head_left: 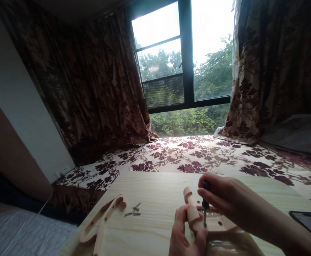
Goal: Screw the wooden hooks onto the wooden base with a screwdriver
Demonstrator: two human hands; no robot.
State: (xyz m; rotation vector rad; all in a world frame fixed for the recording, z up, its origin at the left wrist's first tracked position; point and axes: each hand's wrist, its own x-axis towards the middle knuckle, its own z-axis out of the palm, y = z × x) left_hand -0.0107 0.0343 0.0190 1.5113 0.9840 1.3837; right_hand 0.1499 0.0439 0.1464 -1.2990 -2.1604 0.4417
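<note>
My right hand [216, 192] is closed around the dark handle of a small screwdriver [205, 204], which stands upright with its tip down at a curved wooden piece [214, 224]. My left hand [183, 233] grips the rounded end of that wooden piece from the near left side. Just behind it lies another curved wooden part [187, 193] with a dark hole. Both pieces are over something brown and shiny, partly hidden by my hands. Several screws [136, 209] lie loose on the pale wooden board [144, 188]. Two more curved wooden pieces [104, 217] with holes rest on the board's left side.
A phone [310, 224] lies at the right edge. Beyond the board spreads a flowered cloth [171, 156] on the window ledge. Patterned curtains [104, 81] hang around the window [187, 53]. A quilted surface [24, 227] shows at the lower left.
</note>
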